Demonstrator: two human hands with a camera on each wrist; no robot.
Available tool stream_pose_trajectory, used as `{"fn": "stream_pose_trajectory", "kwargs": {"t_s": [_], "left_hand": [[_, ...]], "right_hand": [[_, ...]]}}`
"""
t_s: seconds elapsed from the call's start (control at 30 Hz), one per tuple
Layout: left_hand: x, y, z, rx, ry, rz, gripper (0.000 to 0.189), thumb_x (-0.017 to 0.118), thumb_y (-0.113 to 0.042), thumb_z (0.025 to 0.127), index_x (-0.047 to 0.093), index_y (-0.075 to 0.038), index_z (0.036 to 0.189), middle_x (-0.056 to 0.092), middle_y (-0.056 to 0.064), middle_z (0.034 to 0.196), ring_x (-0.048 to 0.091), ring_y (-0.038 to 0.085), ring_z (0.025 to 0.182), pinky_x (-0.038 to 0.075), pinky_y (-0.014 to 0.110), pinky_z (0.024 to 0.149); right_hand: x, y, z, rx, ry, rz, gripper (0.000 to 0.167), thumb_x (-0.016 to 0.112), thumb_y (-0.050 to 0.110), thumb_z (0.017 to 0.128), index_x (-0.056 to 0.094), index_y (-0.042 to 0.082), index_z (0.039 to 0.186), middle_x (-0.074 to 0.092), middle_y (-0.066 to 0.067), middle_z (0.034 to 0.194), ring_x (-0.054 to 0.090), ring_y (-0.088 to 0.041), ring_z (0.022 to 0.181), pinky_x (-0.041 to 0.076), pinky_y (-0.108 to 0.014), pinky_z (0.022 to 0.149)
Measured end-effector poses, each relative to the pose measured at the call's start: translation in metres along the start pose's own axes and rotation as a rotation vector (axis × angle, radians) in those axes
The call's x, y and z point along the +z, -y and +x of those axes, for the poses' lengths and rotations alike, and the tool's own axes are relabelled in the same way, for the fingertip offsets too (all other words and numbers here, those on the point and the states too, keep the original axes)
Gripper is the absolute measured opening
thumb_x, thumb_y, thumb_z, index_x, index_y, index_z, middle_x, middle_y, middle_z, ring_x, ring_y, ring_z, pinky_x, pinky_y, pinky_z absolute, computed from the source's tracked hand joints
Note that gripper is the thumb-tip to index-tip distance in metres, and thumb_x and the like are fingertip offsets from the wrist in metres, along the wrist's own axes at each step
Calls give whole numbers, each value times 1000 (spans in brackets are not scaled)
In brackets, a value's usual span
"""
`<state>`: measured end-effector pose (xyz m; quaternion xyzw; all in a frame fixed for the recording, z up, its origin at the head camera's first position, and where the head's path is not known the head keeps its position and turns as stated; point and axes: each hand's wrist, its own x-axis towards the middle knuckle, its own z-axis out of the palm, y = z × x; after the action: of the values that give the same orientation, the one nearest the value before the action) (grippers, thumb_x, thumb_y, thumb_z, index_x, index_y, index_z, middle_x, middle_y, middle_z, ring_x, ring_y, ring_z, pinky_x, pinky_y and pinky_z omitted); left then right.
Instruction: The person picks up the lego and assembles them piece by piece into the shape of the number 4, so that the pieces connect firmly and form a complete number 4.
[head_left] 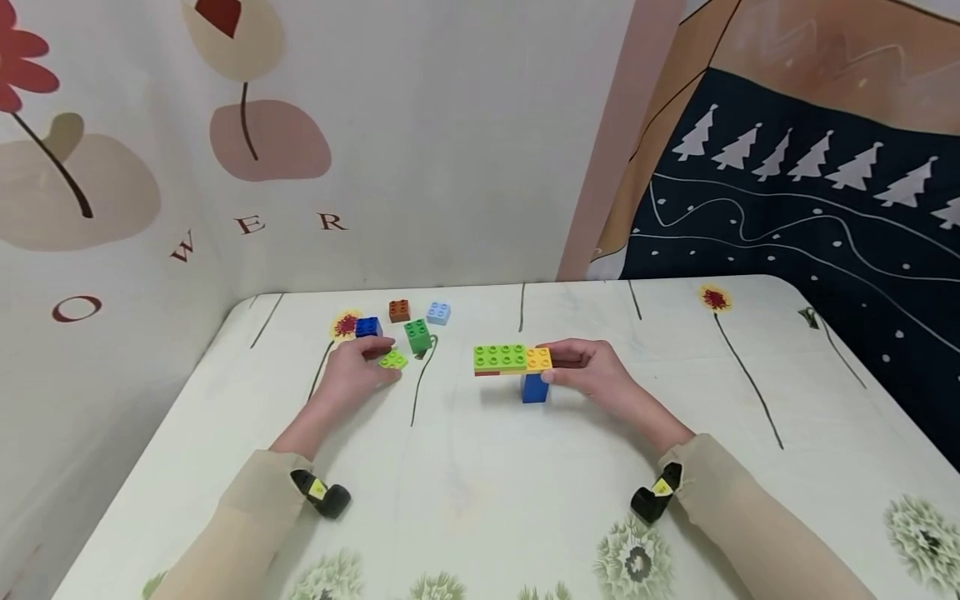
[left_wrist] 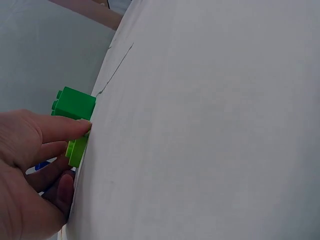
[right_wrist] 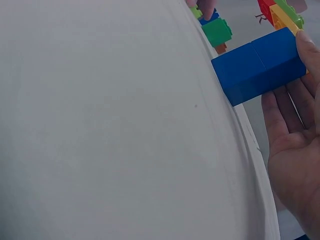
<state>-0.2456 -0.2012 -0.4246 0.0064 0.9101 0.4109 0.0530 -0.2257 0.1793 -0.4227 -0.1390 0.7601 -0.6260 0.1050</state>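
My left hand (head_left: 354,369) pinches a small lime-green toy brick (head_left: 392,359) low at the table; the left wrist view shows its thumb and fingers about this brick (left_wrist: 76,151). A green brick (head_left: 417,336) stands just beyond it. My right hand (head_left: 595,367) grips the right end of a joined brick structure. On its top are a long lime-green brick (head_left: 499,357) and a yellow brick (head_left: 538,359), with a red brick (head_left: 487,373) under the lime one. Two stacked blue bricks (right_wrist: 260,62) form a column below the yellow end, seen from the side in the right wrist view.
Behind the left hand lie a dark blue brick (head_left: 367,327), a brown brick (head_left: 399,311) and a light blue brick (head_left: 438,313). A white cloth with printed flowers covers the table (head_left: 465,483). Patterned fabric (head_left: 450,150) hangs behind and to the left.
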Motion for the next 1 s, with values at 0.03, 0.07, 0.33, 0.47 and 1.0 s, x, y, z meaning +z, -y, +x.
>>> {"fn": "stream_pose_trajectory", "kwargs": {"t_s": [0.03,0.07,0.33,0.47,1.0], "left_hand": [[0,0,0,4,-3,6,55,79,-11,91,59,-1,141,60,21,140,51,39,132,43,52,110],[1,0,0,9,-6,11,55,79,-10,90,59,-1,141,60,21,139,52,39,132,44,52,109],[1,-1,-2,43,-25,20,47,76,-6,91,63,0,136,63,21,135,56,38,127,49,50,104],[3,-2,-2,35,-25,10,46,74,-6,93,63,-1,137,64,20,133,58,35,122,51,48,102],[6,-24,-16,121,50,-33,39,70,-7,97,66,-4,136,62,18,134,58,34,119,55,47,95]], "right_hand": [[0,0,0,1,1,1,47,79,5,89,65,-6,132,71,-19,123,70,-18,108,58,-26,87],[0,0,0,2,1,3,47,79,4,89,64,-6,132,71,-20,123,70,-18,108,58,-26,87],[0,-1,1,19,-1,-7,46,79,5,89,65,-5,132,70,-19,124,68,-25,113,58,-28,88],[1,0,1,31,-9,-16,46,80,5,89,65,-5,132,70,-19,125,68,-28,115,58,-28,88],[0,-1,1,19,-7,-4,45,81,6,88,67,-4,130,72,-17,122,69,-25,112,58,-27,87]]}}
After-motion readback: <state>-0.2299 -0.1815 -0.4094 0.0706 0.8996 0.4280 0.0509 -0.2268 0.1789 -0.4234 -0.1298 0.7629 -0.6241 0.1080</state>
